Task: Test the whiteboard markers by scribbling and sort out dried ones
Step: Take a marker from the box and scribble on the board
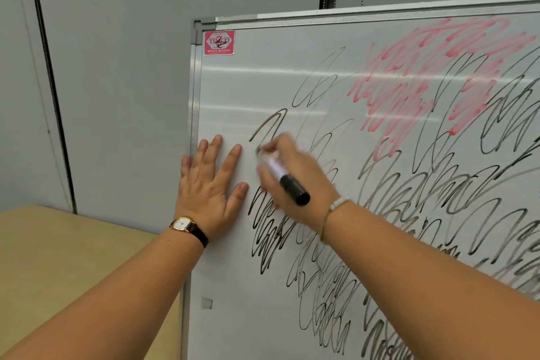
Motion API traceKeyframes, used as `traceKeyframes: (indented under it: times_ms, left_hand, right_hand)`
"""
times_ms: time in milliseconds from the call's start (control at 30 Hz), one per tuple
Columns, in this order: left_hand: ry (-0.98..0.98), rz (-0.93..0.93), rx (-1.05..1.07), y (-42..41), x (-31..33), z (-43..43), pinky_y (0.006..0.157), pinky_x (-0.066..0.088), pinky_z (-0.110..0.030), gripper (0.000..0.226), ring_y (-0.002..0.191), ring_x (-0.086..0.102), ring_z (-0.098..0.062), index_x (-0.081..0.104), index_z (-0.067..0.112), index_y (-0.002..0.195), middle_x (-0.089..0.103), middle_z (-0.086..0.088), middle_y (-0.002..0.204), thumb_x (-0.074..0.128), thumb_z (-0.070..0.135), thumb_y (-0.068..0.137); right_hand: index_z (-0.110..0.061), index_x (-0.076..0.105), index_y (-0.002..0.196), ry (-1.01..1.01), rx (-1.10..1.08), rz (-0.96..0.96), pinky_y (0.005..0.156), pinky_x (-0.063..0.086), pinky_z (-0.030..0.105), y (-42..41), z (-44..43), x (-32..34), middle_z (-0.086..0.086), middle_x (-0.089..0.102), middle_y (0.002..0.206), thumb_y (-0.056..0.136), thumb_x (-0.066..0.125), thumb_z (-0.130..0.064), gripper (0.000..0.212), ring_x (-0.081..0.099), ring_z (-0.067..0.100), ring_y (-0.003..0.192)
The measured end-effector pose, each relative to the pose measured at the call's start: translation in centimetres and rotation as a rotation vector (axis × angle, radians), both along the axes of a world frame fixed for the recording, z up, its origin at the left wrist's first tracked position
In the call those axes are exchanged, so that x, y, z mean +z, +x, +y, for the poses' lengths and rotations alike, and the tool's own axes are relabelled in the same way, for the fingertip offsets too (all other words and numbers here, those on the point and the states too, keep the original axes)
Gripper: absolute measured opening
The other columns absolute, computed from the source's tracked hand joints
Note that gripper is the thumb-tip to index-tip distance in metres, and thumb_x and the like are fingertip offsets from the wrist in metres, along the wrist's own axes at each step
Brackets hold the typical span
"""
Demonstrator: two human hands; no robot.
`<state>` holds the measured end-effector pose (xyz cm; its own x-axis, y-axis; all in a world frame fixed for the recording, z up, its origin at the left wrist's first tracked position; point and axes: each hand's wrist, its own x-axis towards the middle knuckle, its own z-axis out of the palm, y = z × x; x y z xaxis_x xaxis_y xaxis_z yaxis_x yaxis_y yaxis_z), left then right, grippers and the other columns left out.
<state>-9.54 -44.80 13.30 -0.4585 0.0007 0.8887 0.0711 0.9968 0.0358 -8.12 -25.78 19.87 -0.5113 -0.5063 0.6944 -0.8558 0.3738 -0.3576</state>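
A whiteboard (248, 301) with an aluminium frame fills the right of the view, covered in black scribbles and a patch of red ones at the top right. My right hand (295, 181) grips a black whiteboard marker (285, 177), its tip against the board at the end of a fresh black loop near the left edge. The hand is blurred. My left hand (209, 184) lies flat on the board beside the frame, fingers spread and straight. A watch sits on that wrist.
A light wooden table (73, 257) stands at the lower left, behind the board's edge. Grey wall panels with a dark vertical strip (49, 79) rise behind. A red label (219, 42) marks the board's top left corner.
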Motion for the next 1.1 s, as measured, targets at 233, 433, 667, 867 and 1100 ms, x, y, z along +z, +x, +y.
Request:
traceKeyframes:
  times_ms: [233,433,667,867,1100]
  left_hand:
    - [0.004,0.006,0.015,0.1,-0.1,0.0,0.114,-0.011,-0.035,0.062,0.143,0.011,-0.026,0.017,0.032,0.148,0.019,-0.006,0.156,0.029,0.052,0.090]
    - [-0.001,0.015,0.018,0.1,-0.1,0.0,0.114,-0.009,-0.037,0.062,0.143,0.013,-0.027,0.019,0.031,0.148,0.021,-0.007,0.155,0.030,0.051,0.090]
    - [0.006,0.014,0.012,0.1,-0.1,0.1,0.115,-0.009,-0.039,0.061,0.143,0.013,-0.027,0.020,0.031,0.147,0.021,-0.007,0.156,0.031,0.051,0.090]
    - [0.003,0.001,0.011,0.1,-0.1,-0.1,0.114,-0.012,-0.037,0.062,0.144,0.010,-0.025,0.015,0.034,0.148,0.018,-0.005,0.157,0.029,0.052,0.090]
    - [0.009,-0.003,-0.010,0.0,-0.3,-0.3,0.114,-0.005,-0.045,0.061,0.144,0.007,-0.023,0.015,0.035,0.147,0.017,-0.003,0.157,0.028,0.052,0.090]
  right_hand:
    - [-0.018,0.040,0.118,-0.107,-0.032,-0.059,0.055,0.055,0.038,0.6,1.9,-3.0,0.007,0.063,0.080,0.096,0.047,-0.030,0.026,0.063,0.022,0.063]
    - [-0.023,0.040,0.115,-0.083,-0.046,-0.048,0.056,0.054,0.038,0.8,2.7,-4.9,0.007,0.063,0.079,0.096,0.047,-0.032,0.022,0.061,0.022,0.061]
    - [-0.025,0.040,0.116,0.007,-0.062,-0.059,0.051,0.045,0.016,1.3,2.7,-7.0,-0.004,0.058,0.076,0.096,0.046,-0.035,0.023,0.052,0.007,0.057]
    - [-0.022,0.038,0.120,0.208,-0.047,0.011,0.048,0.036,0.011,2.0,1.7,-7.5,-0.012,0.050,0.072,0.098,0.042,-0.036,0.026,0.046,0.003,0.054]
    - [-0.021,0.040,0.118,0.050,-0.026,-0.049,0.061,0.052,0.029,1.7,0.4,-5.9,0.002,0.063,0.083,0.096,0.047,-0.034,0.026,0.061,0.018,0.068]
